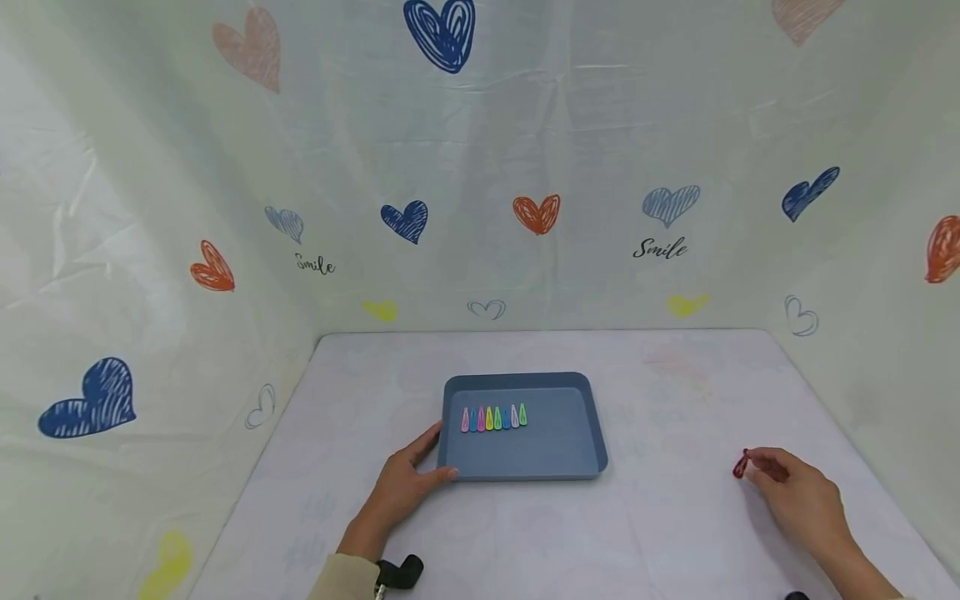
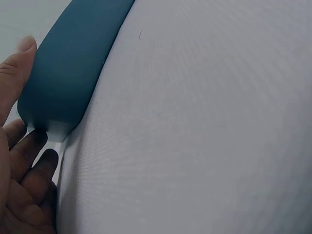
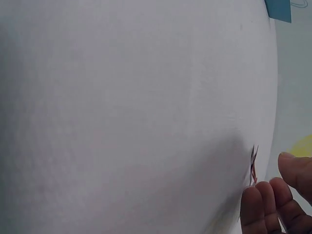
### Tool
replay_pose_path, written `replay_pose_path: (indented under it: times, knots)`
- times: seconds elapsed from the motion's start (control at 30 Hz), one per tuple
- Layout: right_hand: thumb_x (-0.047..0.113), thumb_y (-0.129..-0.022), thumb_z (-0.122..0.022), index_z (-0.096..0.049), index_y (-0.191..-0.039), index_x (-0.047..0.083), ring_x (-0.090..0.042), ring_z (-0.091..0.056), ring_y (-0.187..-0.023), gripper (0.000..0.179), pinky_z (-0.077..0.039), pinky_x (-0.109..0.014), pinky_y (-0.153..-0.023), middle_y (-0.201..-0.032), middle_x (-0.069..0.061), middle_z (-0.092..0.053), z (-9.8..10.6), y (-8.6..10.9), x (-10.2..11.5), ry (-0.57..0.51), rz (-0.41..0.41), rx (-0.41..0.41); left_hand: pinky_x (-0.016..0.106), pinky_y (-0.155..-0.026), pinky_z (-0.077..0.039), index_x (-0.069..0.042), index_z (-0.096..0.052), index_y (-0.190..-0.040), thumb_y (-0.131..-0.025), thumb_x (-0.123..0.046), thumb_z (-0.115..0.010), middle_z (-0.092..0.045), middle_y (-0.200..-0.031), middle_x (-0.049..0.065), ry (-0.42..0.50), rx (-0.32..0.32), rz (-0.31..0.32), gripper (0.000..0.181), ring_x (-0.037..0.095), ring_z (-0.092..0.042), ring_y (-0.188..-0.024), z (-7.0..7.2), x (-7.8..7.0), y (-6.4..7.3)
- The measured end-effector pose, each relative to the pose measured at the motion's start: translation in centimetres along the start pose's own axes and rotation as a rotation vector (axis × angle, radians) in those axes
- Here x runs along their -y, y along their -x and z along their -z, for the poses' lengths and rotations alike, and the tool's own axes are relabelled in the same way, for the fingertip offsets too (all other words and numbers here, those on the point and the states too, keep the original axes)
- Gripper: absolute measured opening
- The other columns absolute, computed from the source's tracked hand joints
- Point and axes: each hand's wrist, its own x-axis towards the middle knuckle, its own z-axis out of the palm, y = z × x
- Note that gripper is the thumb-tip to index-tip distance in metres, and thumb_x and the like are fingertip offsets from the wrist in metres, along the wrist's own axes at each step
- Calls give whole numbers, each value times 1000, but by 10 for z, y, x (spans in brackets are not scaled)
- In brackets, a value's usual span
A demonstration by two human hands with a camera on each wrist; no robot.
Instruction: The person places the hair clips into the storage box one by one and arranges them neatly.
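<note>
A blue-grey tray [image 1: 525, 462] lies on the white-covered table, and my left hand [image 1: 405, 483] holds its near left corner. In the left wrist view, the thumb [image 2: 22, 58] lies against the wall of the tray [image 2: 78, 58], while the other fingertips reach to its lower edge. A row of several colourful snap hair clips [image 1: 493, 418] lies side by side in the tray's left half. Off to the right, my right hand [image 1: 802, 496] pinches a dark red hair clip [image 1: 740, 464] at the fingertips. The right wrist view shows this clip [image 3: 253, 163] just beyond the fingertips.
The table [image 1: 660, 533] has a white cloth over it, stretching between the tray and my right hand. Behind and beside it hangs a pale curtain [image 1: 480, 158] printed with hearts and the word "Smile". A black wrist mount [image 1: 401, 573] sits at my left sleeve.
</note>
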Motion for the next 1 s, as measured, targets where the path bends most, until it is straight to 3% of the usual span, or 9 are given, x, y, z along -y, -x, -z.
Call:
replay_pose_path:
  times: [0.1,0.13,0.23,0.43,0.6,1.0]
  knots:
    - [15,-97,-71,-71,-120,-5,-40,-73,-93,30,-52,-47,-70,-108,-23,-77,-3,-1,-3,8,7,-1,60,-127,-30,-31,-49,-159,-82,-45,-90,-49,-163,3,3,-1,-2,89,32,-35,-158,1,1,0]
    - [15,-96,-71,-71,-120,-4,-45,-72,-96,30,-52,-48,-71,-108,-23,-77,-5,-2,-3,8,6,-2,60,-127,-30,-31,-49,-159,-82,-45,-90,-49,-163,2,2,-2,-2,89,31,-35,-158,1,1,0]
    - [13,-94,-73,-71,-118,-3,-38,-73,-91,29,-52,-48,-71,-107,-23,-77,-8,-4,-4,11,13,-10,60,-127,-30,-30,-49,-160,-82,-47,-90,-48,-164,2,-1,0,-3,89,31,-35,-158,0,2,0]
    - [13,-92,-79,-67,-115,-4,-15,-68,-80,31,-47,-33,-68,-100,-19,-75,-11,-11,-7,15,14,-3,60,-127,-30,-31,-48,-159,-82,-48,-90,-48,-164,2,-2,-1,-4,89,31,-35,-158,0,2,0]
    - [13,-92,-80,-65,-113,-6,-10,-62,-79,32,-45,-29,-66,-96,-15,-73,-11,-15,-8,6,10,8,59,-128,-30,-32,-49,-159,-82,-47,-90,-48,-164,1,3,-2,-7,89,30,-35,-158,0,1,1]
    - [12,-91,-78,-58,-118,-9,-30,-69,-87,40,-43,-32,-66,-99,-19,-71,-13,-24,-1,15,-18,73,59,-128,-30,-32,-48,-160,-82,-46,-90,-48,-164,1,-3,-4,-3,89,31,-34,-158,1,0,1]
